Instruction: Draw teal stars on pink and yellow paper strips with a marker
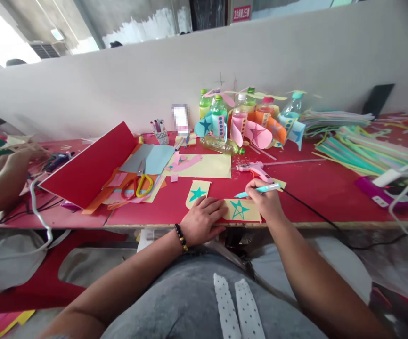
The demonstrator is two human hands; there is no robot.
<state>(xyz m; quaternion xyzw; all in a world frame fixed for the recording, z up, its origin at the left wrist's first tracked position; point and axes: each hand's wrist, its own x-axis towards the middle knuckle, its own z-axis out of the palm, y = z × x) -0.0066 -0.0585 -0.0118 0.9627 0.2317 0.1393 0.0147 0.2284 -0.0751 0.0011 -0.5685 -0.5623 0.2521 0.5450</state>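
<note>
In my right hand point(265, 200) is a light-blue marker pen point(260, 189), its tip pointing left just above a pale yellow paper strip point(255, 212). The strip bears a teal star outline, partly coloured in. My left hand point(204, 217) lies flat with fingers stretched over the strip's left end, pressing it on the table. Just beyond that hand is another yellow piece point(193, 186) with a filled teal star. Behind my right hand a pink glue gun point(255, 169) rests on the table.
Decorated plastic bottles point(239, 117) stand at the back. Scissors point(138, 185) lie on coloured paper to the left, beside a tilted red board point(91, 165). Coloured strips point(363, 153) and a purple power strip point(384, 193) are at right. A black cord point(310, 209) crosses the table; another person's arm point(6, 176) is at far left.
</note>
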